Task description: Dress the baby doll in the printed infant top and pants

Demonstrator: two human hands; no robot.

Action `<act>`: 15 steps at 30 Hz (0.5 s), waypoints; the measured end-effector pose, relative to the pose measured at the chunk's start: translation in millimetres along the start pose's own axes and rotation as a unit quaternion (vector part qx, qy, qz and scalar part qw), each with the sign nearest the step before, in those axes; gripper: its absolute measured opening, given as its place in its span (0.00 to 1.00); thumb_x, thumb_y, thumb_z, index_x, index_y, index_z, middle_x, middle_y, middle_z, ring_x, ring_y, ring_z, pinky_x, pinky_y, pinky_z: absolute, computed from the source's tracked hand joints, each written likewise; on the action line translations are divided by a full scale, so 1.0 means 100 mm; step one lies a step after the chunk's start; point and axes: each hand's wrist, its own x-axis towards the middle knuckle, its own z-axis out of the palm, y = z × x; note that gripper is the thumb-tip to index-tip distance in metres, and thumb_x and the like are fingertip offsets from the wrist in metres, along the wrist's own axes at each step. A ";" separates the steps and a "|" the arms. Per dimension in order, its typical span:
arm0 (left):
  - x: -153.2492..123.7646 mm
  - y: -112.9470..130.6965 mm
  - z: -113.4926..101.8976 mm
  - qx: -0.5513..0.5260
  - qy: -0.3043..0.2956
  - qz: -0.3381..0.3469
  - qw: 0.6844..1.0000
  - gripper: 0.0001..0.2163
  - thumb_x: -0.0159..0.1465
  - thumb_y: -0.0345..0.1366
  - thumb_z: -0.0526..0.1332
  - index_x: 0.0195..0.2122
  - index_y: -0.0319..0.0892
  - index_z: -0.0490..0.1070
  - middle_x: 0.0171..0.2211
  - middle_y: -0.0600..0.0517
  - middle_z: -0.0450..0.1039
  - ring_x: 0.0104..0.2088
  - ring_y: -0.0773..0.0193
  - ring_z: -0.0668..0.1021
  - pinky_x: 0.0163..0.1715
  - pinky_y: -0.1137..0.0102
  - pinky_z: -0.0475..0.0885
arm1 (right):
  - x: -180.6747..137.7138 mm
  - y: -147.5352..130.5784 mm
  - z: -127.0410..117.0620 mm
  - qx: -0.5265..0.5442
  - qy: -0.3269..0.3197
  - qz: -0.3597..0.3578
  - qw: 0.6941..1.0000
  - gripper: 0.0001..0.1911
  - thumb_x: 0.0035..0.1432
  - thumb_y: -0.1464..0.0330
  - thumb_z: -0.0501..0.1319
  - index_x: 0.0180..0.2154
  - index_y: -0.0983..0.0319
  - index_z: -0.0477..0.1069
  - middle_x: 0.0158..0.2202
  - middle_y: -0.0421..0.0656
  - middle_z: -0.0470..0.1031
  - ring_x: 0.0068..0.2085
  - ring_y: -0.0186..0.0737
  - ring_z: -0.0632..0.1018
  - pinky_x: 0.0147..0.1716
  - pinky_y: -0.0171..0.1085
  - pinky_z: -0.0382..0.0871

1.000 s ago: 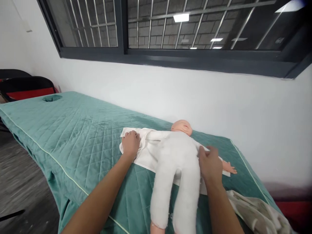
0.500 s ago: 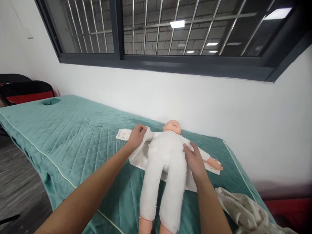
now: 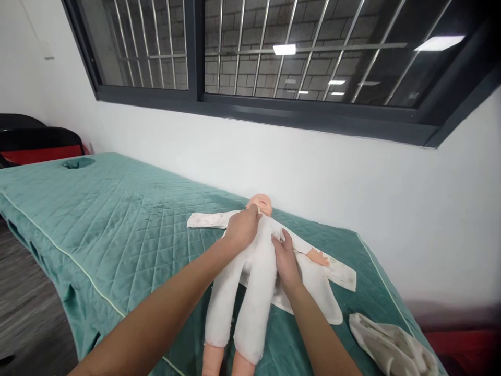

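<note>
A baby doll [image 3: 255, 271] with a white fuzzy body lies face up on the green quilted bed cover [image 3: 148, 219]. Beneath and around it is a white baby shirt [image 3: 319, 284], its sleeves spread to both sides. My left hand [image 3: 243, 227] is closed in a pinch at the doll's upper chest, on the shirt's edge below the neck; the fingertips are partly hidden. My right hand [image 3: 287, 261] grips the side of the doll's torso, thumb on the body. The doll's arm lies over the right sleeve.
A crumpled pale cloth [image 3: 391, 344] lies at the bed's near right. A white wall [image 3: 242, 151] and a barred window [image 3: 270, 57] stand behind. Black and red chairs [image 3: 41, 143] are at the far left. The bed cover has a hole [image 3: 78, 163] near its far end.
My left hand has moved right, bringing the shirt's edge over the doll's chest. The doll has shifted left and tilted, my right hand moving with it. More of the shirt shows at right.
</note>
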 end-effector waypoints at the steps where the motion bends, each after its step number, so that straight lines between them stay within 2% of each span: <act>1: -0.06 0.04 0.00 0.048 -0.023 0.028 0.998 0.11 0.71 0.36 0.48 0.45 0.39 0.67 0.33 0.42 0.77 0.32 0.53 0.79 0.31 0.65 0.66 | -0.01 0.02 0.02 -0.005 0.004 0.005 1.000 0.38 0.62 0.48 0.48 0.68 0.58 0.50 0.59 0.48 0.72 0.57 0.47 0.74 0.51 0.44 0.73; 4: -0.28 0.19 0.01 0.117 -0.068 0.091 0.987 0.10 0.69 0.31 0.48 0.43 0.38 0.69 0.37 0.40 0.76 0.32 0.53 0.80 0.30 0.65 0.67 | -0.05 0.04 0.01 -0.014 0.019 0.006 1.000 0.38 0.62 0.47 0.47 0.68 0.59 0.51 0.62 0.48 0.68 0.60 0.46 0.71 0.53 0.42 0.70; 6: -0.43 0.28 0.03 0.122 -0.076 0.117 0.983 0.09 0.67 0.28 0.50 0.42 0.38 0.69 0.39 0.40 0.76 0.31 0.55 0.80 0.29 0.66 0.67 | -0.08 0.04 -0.01 -0.013 0.020 -0.006 1.000 0.38 0.63 0.48 0.47 0.67 0.59 0.52 0.63 0.48 0.67 0.61 0.46 0.71 0.53 0.41 0.70; 9: -0.63 0.35 0.01 0.116 -0.071 0.148 0.980 0.08 0.67 0.29 0.51 0.42 0.40 0.69 0.37 0.44 0.75 0.30 0.57 0.79 0.27 0.66 0.67 | -0.12 0.02 -0.06 -0.013 0.010 -0.010 1.000 0.37 0.63 0.48 0.47 0.67 0.60 0.53 0.60 0.49 0.70 0.58 0.46 0.73 0.52 0.42 0.70; 11: -0.76 0.33 -0.04 0.106 -0.038 0.151 0.982 0.09 0.69 0.32 0.50 0.39 0.42 0.69 0.34 0.46 0.75 0.31 0.57 0.78 0.29 0.65 0.67 | -0.14 0.01 -0.09 -0.022 0.011 -0.005 1.000 0.36 0.63 0.49 0.48 0.66 0.61 0.55 0.57 0.50 0.73 0.56 0.48 0.75 0.51 0.43 0.70; 15: -1.00 0.10 -0.14 0.092 0.086 0.111 0.986 0.12 0.71 0.37 0.48 0.34 0.44 0.69 0.35 0.46 0.75 0.37 0.56 0.76 0.37 0.62 0.68 | -0.16 -0.01 -0.15 -0.064 0.021 -0.004 0.998 0.30 0.63 0.52 0.48 0.58 0.64 0.63 0.53 0.53 0.75 0.54 0.51 0.76 0.53 0.45 0.67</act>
